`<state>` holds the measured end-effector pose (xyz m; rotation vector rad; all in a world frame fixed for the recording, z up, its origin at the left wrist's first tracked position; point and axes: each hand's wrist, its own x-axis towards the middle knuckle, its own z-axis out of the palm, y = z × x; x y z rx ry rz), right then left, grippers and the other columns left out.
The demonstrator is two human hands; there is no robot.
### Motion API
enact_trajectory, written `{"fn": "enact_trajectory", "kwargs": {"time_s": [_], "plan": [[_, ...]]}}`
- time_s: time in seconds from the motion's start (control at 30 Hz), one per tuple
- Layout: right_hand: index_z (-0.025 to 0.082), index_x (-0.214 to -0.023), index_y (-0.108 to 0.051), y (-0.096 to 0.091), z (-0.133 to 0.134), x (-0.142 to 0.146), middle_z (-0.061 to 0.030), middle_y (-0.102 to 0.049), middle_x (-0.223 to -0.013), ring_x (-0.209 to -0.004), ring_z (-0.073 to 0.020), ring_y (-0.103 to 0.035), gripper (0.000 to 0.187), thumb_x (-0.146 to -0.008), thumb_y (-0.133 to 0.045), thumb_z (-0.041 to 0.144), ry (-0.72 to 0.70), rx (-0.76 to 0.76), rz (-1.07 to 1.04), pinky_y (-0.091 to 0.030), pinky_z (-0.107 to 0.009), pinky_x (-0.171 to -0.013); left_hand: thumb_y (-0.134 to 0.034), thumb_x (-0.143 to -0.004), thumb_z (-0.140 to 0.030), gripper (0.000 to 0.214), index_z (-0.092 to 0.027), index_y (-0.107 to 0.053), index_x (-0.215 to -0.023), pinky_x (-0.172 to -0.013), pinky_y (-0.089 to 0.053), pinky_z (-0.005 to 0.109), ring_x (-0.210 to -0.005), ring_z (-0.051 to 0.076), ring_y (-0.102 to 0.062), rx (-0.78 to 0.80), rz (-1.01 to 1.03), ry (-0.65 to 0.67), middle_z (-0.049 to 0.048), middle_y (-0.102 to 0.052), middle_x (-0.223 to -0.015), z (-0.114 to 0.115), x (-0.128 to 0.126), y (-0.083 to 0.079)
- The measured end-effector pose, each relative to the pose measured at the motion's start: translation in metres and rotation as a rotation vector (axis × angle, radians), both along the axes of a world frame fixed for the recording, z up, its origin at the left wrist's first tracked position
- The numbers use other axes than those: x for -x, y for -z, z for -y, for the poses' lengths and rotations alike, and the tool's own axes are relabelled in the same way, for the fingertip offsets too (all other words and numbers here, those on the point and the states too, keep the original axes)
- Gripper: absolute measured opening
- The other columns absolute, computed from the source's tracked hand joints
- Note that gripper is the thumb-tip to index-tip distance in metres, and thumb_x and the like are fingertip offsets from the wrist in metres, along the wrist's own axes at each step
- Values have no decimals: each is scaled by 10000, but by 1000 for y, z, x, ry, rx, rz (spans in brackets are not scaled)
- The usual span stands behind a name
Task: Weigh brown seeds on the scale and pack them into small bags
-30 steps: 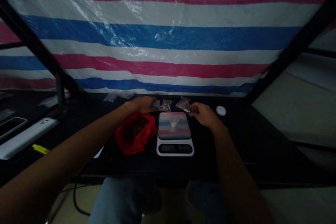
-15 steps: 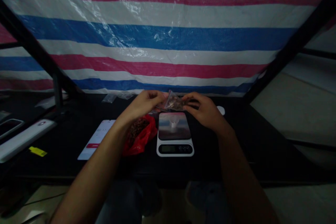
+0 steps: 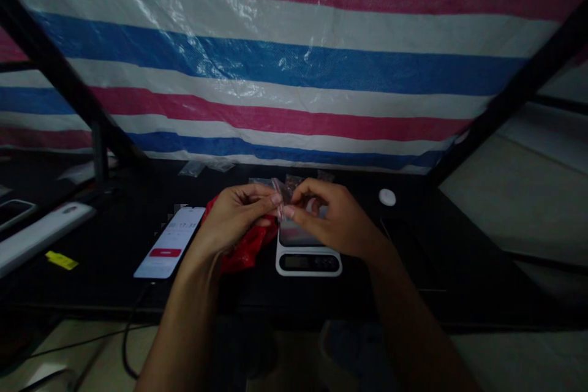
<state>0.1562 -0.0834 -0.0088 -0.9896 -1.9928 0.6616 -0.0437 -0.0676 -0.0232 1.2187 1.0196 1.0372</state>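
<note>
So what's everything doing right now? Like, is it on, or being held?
Small clear plastic bag, held up between both hands
Left hand, pinching the bag
Right hand, pinching the bag
Crumpled red plastic bag, lying under the left hand
White digital kitchen scale, display too dim to read
Smartphone, screen lit, cable attached

Makeshift workspace: striped tarpaulin [image 3: 275, 73], digital scale [image 3: 309, 262]
</note>
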Motion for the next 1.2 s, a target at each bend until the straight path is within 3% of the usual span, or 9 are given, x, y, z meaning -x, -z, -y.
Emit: {"fn": "enact_trajectory", "kwargs": {"time_s": [0.1, 0.23, 0.53, 0.73, 0.87, 0.97, 1.07, 1.13, 1.2], "plan": [[183, -865, -659, 2, 2, 9, -6, -692, -832, -737, -137, -629, 92, -903, -661, 267, -74, 104, -21, -491, -272, -676, -905, -624, -490, 388, -163, -759, -771, -501, -513, 185, -593, 121, -665, -47, -78, 28, 35, -748, -732, 5, 1, -2], [182, -798, -661, 5, 3, 11, -1, -697, -787, -749, -137, -650, 103, -893, -621, 180, -72, 98, 9, -498, -271, -712, -871, -664, -540, 408, -158, -752, -740, -547, -539, 204, -628, 140, -680, -64, -126, 79, 51, -757, -733, 6, 5, -1], [182, -672, -603, 9, 2, 10, 10, -646, -696, -668, -123, -575, 209, -878, -606, 214, -30, 92, 84, -418, -264, -640, -831, -746, -424, 264, -175, -760, -797, -673, -560, 227, -732, 149, -702, -60, -152, 173, 43, -764, -800, 9, 5, 3], [184, -598, -562, 12, -2, 10, 38, -541, -587, -599, -105, -481, 227, -820, -547, 138, -31, 158, 120, -317, -263, -573, -743, -777, -383, 195, -190, -714, -771, -621, -536, 248, -653, 149, -666, -102, -240, 189, 27, -716, -719, 12, 1, 1], [188, -546, -516, 10, -2, 6, 44, -484, -536, -548, -98, -427, 236, -770, -569, 138, 41, 145, 144, -285, -270, -543, -671, -760, -325, 147, -192, -654, -700, -549, -482, 234, -573, 132, -605, -139, -329, 103, -4, -660, -645, 14, 2, -1], [188, -555, -547, 7, -1, 2, 32, -525, -553, -543, -105, -444, 207, -755, -593, 163, 87, 153, 102, -296, -272, -526, -632, -773, -290, 143, -195, -613, -667, -521, -444, 232, -547, 127, -566, -214, -444, 29, -20, -621, -611, 18, 7, -6], [190, -558, -563, 3, 1, 0, 25, -536, -557, -548, -111, -455, 202, -759, -569, 177, 62, 194, 37, -311, -271, -520, -691, -808, -341, 167, -194, -671, -884, -676, -533, 279, -761, 177, -660, -404, -514, 51, 25, -712, -864, 24, 10, -10], [194, -551, -549, 2, 1, 1, 20, -541, -563, -561, -116, -476, 214, -763, -530, 177, 31, 223, -24, -346, -270, -535, -815, -734, -401, 508, -212, -647, -1175, -896, -552, 350, -1071, 252, -661, -580, -522, 84, 82, -691, -1213, 27, 9, -10], [197, -560, -539, 2, 1, 3, 14, -566, -592, -595, -127, -522, 209, -767, -508, 186, 4, 259, -105, -411, -271, -574, -869, -693, -432, 746, -238, -570, -1348, -1052, -494, 393, -1269, 296, -581, -668, -506, 121, 104, -596, -1416, 27, 6, -7]]}}
